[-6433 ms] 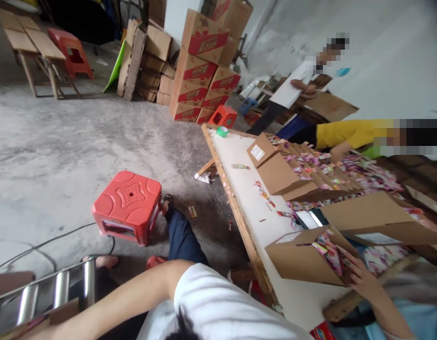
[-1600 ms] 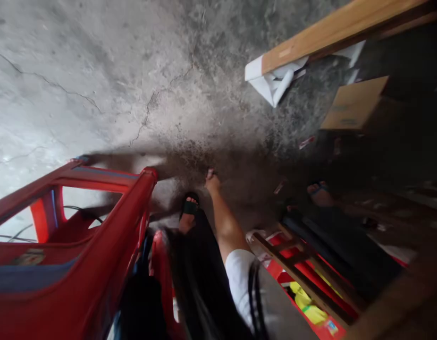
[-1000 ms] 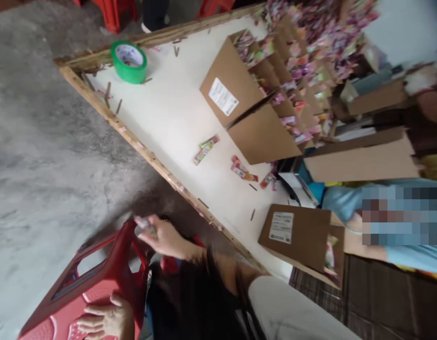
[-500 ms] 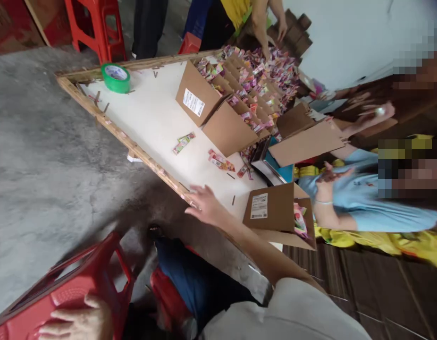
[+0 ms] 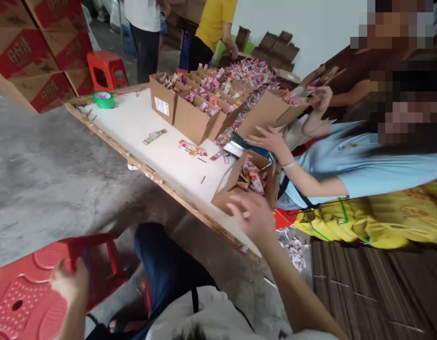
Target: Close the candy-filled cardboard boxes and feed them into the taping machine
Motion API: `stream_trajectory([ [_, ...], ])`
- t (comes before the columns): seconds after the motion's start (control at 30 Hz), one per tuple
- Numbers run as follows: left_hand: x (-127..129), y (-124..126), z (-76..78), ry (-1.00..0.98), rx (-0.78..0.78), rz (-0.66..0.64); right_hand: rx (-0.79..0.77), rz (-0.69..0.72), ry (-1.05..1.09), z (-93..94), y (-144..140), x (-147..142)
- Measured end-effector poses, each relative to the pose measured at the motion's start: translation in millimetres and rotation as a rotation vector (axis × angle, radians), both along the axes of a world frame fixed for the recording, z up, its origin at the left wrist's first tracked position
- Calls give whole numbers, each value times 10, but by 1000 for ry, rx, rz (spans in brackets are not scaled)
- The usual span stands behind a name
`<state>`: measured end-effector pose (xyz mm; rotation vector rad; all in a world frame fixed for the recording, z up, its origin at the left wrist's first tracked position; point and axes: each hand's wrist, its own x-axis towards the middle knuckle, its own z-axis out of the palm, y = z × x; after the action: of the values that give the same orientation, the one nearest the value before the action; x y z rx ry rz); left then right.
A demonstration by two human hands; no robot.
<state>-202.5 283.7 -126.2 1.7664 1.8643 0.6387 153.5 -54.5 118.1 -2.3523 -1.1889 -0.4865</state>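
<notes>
Box (image 5: 239,182) of sachets sits just beyond the right hand (image 5: 252,215), mouth tilted toward it, fingers loosely spread and empty. Left hand (image 5: 68,283) lies far off on the red stool (image 5: 23,293), fingers curled over its edge.

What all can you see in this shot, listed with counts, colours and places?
Table: one, white top, centre.
Stools: two, red, one lower left, one far left.
Tape roll: one, green, table's far corner.
Near box: one, brown, holds packets.
Box row: several, brown, mid table.
Loose packets: many, pink and mixed.
Co-workers: several, right and rear.
Left hand: at the lower-left stool.
Right hand: at the near box.
</notes>
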Motion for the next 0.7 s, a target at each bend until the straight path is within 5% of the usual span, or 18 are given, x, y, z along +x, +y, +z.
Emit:
stream_trajectory([
  [0.1, 791, -430, 366, -298, -13, -209, -52, -249, -100, -137, -370, 400],
  [0.2, 1791, -938, 802, -645, -171, -481, -210, -203, -41, -333, -443, 661],
  [0.27, 2439, -1266, 1050, -839, -409, -687, -221, -142, -9, -395, -481, 737],
  [0.37, 3180, -1702, 1261, -907, -894, -656, -109, -50, 17, -338, -647, 794],
  [0.47, 3481, -2092, 1286, -818, -1317, -599, 11, 67, 24, -164, -854, 800],
  [0.53, 3468, -2320, 1210, -881, -1529, -702, 44, 149, 30, -36, -940, 735],
  [0.7, 3196, -2532, 909, -1176, -1649, -849, 22, 422, 50, 255, -955, 310],
])
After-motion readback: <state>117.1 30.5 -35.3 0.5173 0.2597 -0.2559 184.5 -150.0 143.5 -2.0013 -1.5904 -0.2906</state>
